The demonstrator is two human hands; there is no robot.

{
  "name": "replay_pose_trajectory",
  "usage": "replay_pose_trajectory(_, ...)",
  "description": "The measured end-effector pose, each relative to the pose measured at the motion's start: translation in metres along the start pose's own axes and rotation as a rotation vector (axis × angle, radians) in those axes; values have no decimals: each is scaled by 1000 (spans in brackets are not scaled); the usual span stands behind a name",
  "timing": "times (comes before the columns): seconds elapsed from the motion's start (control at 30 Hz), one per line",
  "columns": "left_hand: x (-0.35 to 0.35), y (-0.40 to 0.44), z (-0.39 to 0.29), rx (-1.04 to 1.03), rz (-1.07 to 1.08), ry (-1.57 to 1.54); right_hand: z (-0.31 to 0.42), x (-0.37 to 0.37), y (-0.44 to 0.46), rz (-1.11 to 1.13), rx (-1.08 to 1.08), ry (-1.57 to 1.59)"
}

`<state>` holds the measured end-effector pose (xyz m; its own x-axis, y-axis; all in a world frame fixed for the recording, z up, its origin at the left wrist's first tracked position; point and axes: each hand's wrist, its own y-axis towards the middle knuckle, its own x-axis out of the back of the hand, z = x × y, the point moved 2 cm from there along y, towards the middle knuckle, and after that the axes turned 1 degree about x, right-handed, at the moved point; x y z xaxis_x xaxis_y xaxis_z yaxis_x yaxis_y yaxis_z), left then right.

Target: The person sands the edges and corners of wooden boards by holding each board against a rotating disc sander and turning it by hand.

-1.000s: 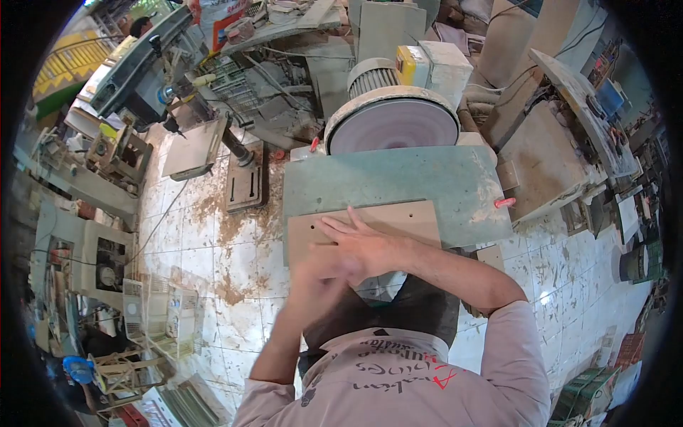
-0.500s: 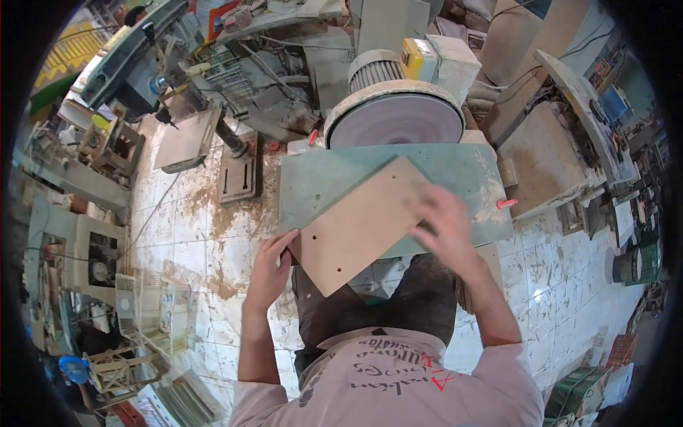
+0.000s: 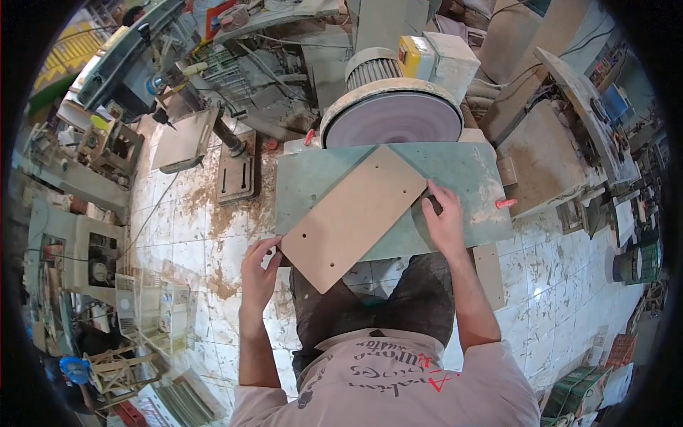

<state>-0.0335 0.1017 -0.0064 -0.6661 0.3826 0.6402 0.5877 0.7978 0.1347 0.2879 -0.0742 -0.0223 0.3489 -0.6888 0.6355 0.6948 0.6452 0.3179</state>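
Note:
A flat brown MDF board with small drilled holes near its corners lies slantwise on the green table of a disc sander. Its near end sticks out past the table's front edge. My left hand grips the board's left corner with fingertips and thumb. At the right corner, my right hand holds the long edge between curled fingers and thumb. The far corner of the board points at the round sanding disc, whose face shows smeared rings.
Behind the disc sits the sander's motor. Red clamp handles stick out beside the table. To the left stands a drill press on a dusty tiled floor. A wooden bench stands at the right, and plastic crates lie lower left.
My right hand has moved from a blur above the board to its right corner. The board has turned, its far end swinging left and toward the disc. My left hand has shifted slightly left.

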Motion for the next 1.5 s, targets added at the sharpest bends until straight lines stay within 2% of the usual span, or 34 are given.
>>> replay_pose_trajectory(0.23, 2, 6, 0, -1, -32, 17, -4, -7, 10, 41, -16, 108)
replay_pose_trajectory(0.3, 2, 7, 1, -4, -38, 19, -1, -7, 10, 75, -93, 126)
replay_pose_trajectory(0.63, 3, 11, 0, -10, -43, 16, -2, -9, 10, 38, -29, 61)
replay_pose_trajectory(0.77, 7, 8, -8, -40, -45, 36, -5, -4, 16, 57, -77, 154)
replay_pose_trajectory(0.83, 5, 0, -19, -80, 226, 176, -11, 0, 25, 46, -99, 186)
replay_pose_trajectory(0.87, -3, -5, -27, -197, 219, 153, -19, 0, 33, 46, -70, 152)
replay_pose_trajectory(0.93, -24, -18, -43, -283, 281, 86, -32, -3, 51, 23, -5, 146)
replay_pose_trajectory(1.03, -62, -33, -70, -345, 303, 89, -40, -4, 78, 52, -22, 223)
replay_pose_trajectory(1.1, -79, -36, -79, -398, 237, 70, -43, -6, 89, 54, -9, 221)
replay_pose_trajectory(1.37, -62, -33, -68, -347, 175, 102, -48, -2, 84, 26, -39, 202)
replay_pose_trajectory(1.5, -28, -22, -36, -209, 133, 105, -39, 3, 60, 36, -65, 175)
